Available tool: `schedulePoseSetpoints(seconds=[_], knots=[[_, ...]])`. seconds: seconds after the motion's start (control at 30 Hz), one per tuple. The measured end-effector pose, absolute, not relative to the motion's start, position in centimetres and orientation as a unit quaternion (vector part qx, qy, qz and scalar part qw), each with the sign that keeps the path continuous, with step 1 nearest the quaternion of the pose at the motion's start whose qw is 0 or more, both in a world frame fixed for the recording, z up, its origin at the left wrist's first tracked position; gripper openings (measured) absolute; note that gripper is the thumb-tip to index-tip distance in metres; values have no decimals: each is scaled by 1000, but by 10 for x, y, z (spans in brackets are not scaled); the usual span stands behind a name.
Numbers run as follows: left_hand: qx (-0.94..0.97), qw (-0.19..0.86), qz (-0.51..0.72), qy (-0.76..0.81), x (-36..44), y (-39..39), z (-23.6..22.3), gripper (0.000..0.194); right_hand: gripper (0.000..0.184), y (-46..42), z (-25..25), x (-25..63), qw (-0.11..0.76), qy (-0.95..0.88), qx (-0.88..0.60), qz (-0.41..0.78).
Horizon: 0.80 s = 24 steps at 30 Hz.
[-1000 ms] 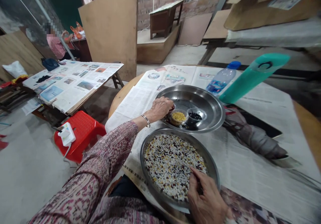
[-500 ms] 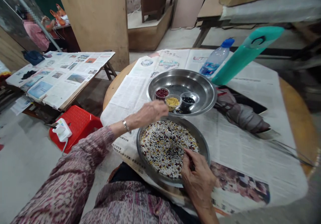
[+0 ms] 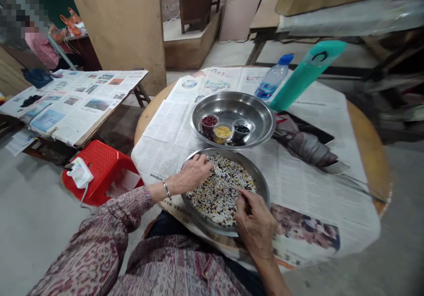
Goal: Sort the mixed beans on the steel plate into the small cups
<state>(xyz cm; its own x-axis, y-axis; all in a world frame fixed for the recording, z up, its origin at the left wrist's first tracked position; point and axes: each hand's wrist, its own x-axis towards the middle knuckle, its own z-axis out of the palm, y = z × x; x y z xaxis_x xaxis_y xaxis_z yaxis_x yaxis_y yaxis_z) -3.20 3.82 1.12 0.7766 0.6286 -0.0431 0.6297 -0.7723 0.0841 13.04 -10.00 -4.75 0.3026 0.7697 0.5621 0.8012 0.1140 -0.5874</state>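
A steel basin (image 3: 264,184) in front of me holds a mix of white grains with red, yellow and black beans (image 3: 221,190). Over its left side my left hand (image 3: 194,172) is curled closed, its fingertips down at the grains and partly hidden. My right hand (image 3: 255,218) is at the right side of the mix, thumb and forefinger pinched together; what is between them is too small to make out. Just beyond stands a second steel basin (image 3: 232,104). Inside it are small clear cups of red beans (image 3: 209,120), yellow beans (image 3: 222,131) and black beans (image 3: 241,129).
Newspaper (image 3: 298,176) covers the round table. A water bottle (image 3: 272,78), a tall green container (image 3: 308,75) and a folded grey umbrella (image 3: 308,148) lie or stand right of the far basin. At left are a red stool (image 3: 106,159) with a power strip (image 3: 80,172), and a person (image 3: 41,48).
My left hand has come down from beside the cups in the far basin to the mixed grains in the near one. My right hand keeps its pinch at the mix. The view has shifted slightly.
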Motion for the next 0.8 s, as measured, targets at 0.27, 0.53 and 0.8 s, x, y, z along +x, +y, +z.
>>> schedulePoseSetpoints(seconds=[0.27,0.53,0.8], knots=[[929,208,3,307,-23,17,2,13,21,-99,-48,130,462,-594,-658,-16],[980,178,-4,87,-25,-21,-7,16,24,-99,-48,130,469,-586,-660,-17],[998,17,40,46,24,31,-7,29,28,-99,-44,130,502,-527,-682,-62]])
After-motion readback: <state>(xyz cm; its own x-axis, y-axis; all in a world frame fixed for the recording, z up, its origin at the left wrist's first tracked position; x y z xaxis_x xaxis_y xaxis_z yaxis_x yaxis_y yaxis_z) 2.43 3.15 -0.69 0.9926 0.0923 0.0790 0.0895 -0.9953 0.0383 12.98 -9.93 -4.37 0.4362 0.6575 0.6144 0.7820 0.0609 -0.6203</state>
